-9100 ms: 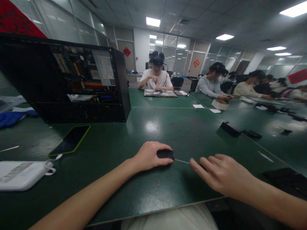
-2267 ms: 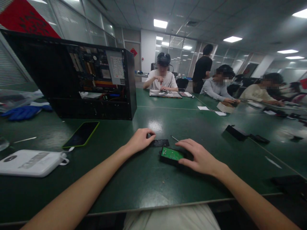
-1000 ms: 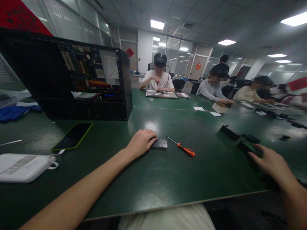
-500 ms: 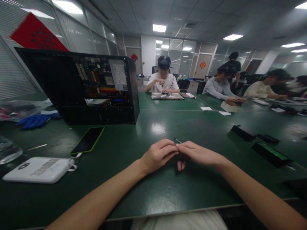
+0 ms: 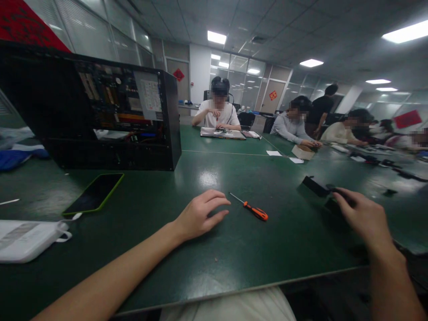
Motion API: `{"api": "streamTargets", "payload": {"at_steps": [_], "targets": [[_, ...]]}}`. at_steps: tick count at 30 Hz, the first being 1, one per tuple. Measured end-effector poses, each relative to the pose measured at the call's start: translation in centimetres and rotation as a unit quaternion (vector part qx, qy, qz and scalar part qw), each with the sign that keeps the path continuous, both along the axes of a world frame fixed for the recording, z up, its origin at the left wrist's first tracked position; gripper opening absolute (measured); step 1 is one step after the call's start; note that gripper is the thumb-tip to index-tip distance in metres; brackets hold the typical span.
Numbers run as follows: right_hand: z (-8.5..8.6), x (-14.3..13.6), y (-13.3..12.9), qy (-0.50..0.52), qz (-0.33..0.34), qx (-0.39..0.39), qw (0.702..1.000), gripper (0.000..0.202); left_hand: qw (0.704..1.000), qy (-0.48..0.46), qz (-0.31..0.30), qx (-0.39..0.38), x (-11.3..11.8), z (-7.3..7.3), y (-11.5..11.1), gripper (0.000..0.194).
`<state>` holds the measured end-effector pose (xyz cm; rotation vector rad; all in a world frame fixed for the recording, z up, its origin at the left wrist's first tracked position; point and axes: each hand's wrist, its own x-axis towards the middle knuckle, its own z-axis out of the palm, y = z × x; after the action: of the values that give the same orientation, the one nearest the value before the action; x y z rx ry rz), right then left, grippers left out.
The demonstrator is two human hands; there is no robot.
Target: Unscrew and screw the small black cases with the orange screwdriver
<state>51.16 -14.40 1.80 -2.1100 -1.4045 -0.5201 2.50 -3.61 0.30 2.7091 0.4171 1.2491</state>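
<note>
My left hand (image 5: 203,214) rests on the green table with its fingers apart and holds nothing. Just right of its fingertips lies a screwdriver (image 5: 256,210) with an orange and black handle, its thin shaft pointing up and left. At the right, my right hand (image 5: 364,216) curls its fingers over dark parts on the table. What lies under its palm is hidden. Left of those fingers is a black block-shaped part (image 5: 315,186). A small black piece (image 5: 330,187) shows at the fingertips.
An open computer case (image 5: 140,147) stands at the left, its inner boards exposed. Before it lie a phone (image 5: 95,194) with a green edge and a white power bank (image 5: 30,240). Blue gloves (image 5: 15,158) are at the far left. Across the table sit several people, and one stands behind.
My hands have parted. The right hand has moved far right to the black parts, uncovering the screwdriver. The left hand stays near its place, fingers now spread. The view has turned right.
</note>
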Motion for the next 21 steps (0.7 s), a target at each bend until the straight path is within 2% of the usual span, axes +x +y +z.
{"api": "streamTargets", "payload": {"at_steps": [2, 4, 6, 11, 14, 18, 21], "targets": [[-1.5, 4.5, -0.5, -0.028, -0.102, -0.023, 0.994, 0.055, 1.0, 0.015, -0.011, 0.001, 0.2, -0.2, 0.0, 0.019], [-2.7, 7.1, -0.7, -0.029, -0.101, -0.052, 0.993, 0.056, 0.999, 0.027, -0.02, 0.004, 0.4, -0.3, -0.1, 0.019], [-3.6, 8.1, -0.5, -0.019, -0.07, -0.077, 0.994, 0.056, 0.999, 0.035, -0.026, 0.009, 0.6, -0.4, -0.2, 0.018], [-4.2, 6.7, 0.1, -0.023, -0.075, -0.082, 0.994, 0.057, 0.998, 0.047, -0.035, 0.016, 0.6, -0.2, -0.4, 0.018], [-3.9, 5.6, -0.3, -0.043, -0.087, -0.073, 0.993, 0.056, 0.998, 0.046, -0.035, 0.02, 0.5, 0.0, -0.4, 0.018], [-3.4, 4.6, -1.1, -0.071, -0.098, -0.124, 0.985, 0.058, 0.997, 0.053, -0.04, 0.042, 0.4, 0.0, -0.3, 0.019], [-3.1, 4.0, -1.1, -0.086, -0.095, -0.127, 0.984, 0.057, 0.995, 0.066, -0.044, 0.06, 0.4, -0.1, -0.3, 0.018]]}}
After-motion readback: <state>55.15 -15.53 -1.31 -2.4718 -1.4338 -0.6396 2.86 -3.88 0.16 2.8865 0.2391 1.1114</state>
